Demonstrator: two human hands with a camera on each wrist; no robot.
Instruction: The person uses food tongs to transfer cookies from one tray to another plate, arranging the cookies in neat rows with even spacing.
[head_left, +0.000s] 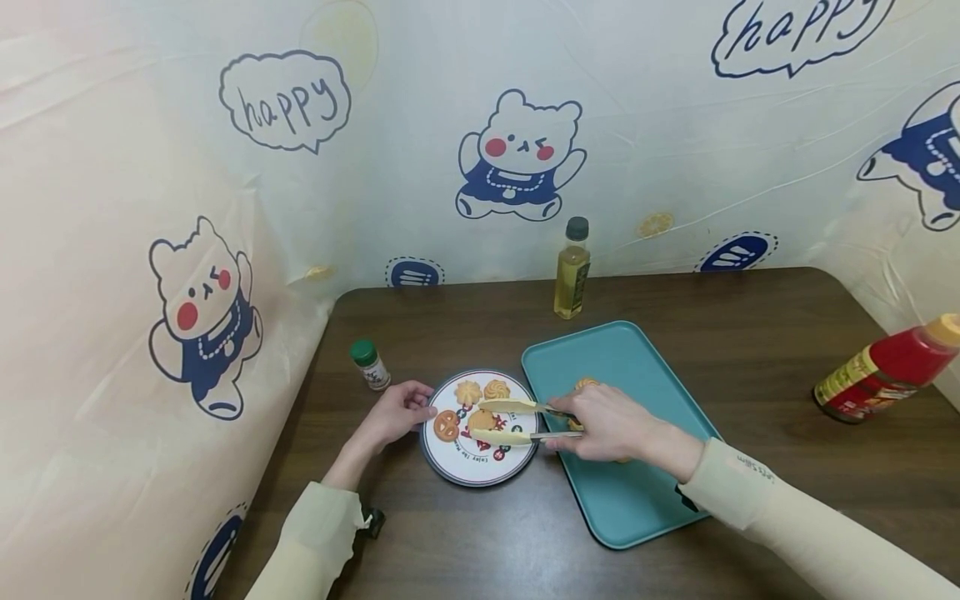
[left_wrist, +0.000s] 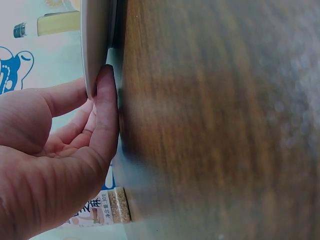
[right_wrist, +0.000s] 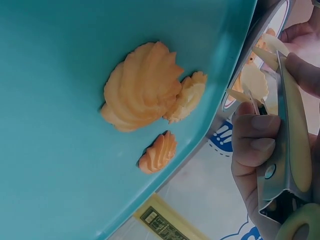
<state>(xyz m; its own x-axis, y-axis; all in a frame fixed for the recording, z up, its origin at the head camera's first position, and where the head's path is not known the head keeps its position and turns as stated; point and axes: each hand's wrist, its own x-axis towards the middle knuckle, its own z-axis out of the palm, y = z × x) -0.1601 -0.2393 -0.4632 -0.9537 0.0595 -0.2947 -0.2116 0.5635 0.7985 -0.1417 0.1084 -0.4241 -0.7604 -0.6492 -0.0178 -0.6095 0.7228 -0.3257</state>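
My left hand (head_left: pixel 397 412) pinches the left rim of a round white printed plate (head_left: pixel 450 462); in the left wrist view, thumb and forefinger (left_wrist: pixel 106 112) lie on either side of the rim. The right hand (head_left: pixel 611 423) grips metal tongs (right_wrist: pixel 280 145) with cream tips, reaching over the plate from the right. Between the parted tips lies a round cookie (head_left: pixel 481 421); whether they touch it, I cannot tell. Around it on the plate are a pretzel-shaped cookie (head_left: pixel 446 426), a flower-shaped cookie (head_left: pixel 468 392) and a swirled cookie (head_left: pixel 496 390).
A teal tray (head_left: pixel 622 350) stands right of the plate, holding swirled cookies (right_wrist: pixel 142 87) partly hidden by my right hand. Behind are an oil bottle (head_left: pixel 572 279) and a green-capped sesame jar (head_left: pixel 371 365). A red bottle with a yellow cap (head_left: pixel 885 367) stands far right.
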